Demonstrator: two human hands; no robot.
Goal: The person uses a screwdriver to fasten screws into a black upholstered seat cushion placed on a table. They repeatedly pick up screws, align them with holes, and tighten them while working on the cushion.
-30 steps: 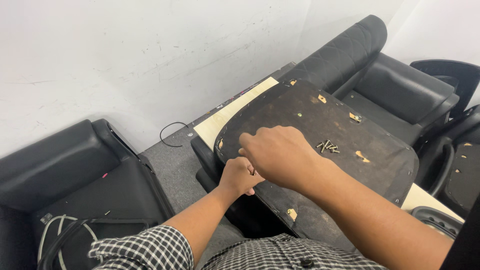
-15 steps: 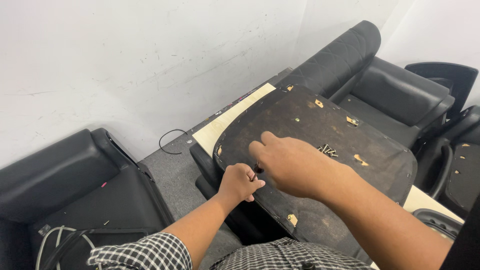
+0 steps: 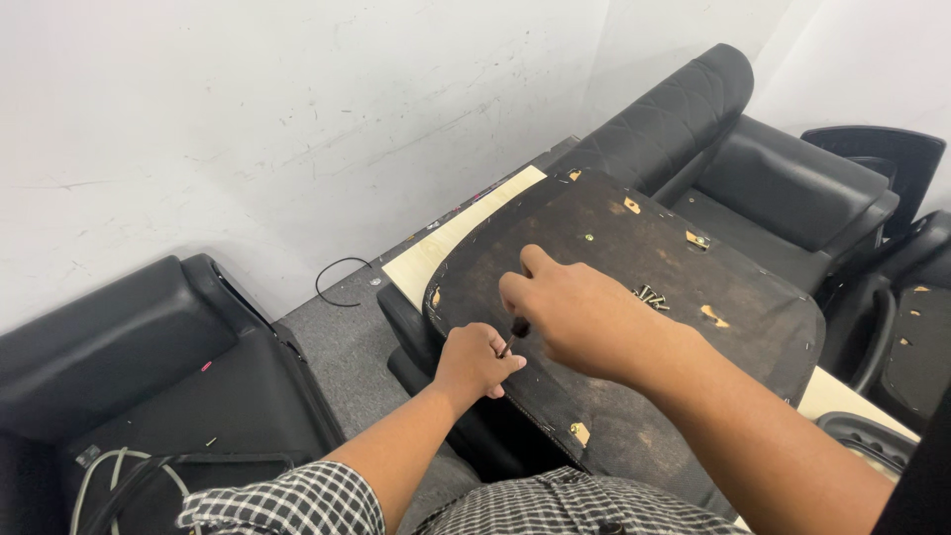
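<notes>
An upturned chair seat [image 3: 693, 258] lies in front of me, its underside covered in dark worn fabric with small tan patches. My left hand [image 3: 474, 363] is curled at the seat's near left edge. Just above it, my right hand [image 3: 580, 315] pinches a small dark tool [image 3: 515, 331], whose thin tip points down at the left hand's fingers. A small pile of loose screws [image 3: 649, 296] rests on the seat, right of my right hand.
A pale wooden board [image 3: 451, 243] lies under the seat on grey carpet. Black padded chair parts stand at the left [image 3: 149, 357] and back right [image 3: 792, 188]. A black cable loop [image 3: 337, 277] lies by the white wall. Grey cables [image 3: 99, 476] sit bottom left.
My right hand has shifted slightly across the seat, and the dark tool now shows between the two hands. My left hand stays at the seat's edge.
</notes>
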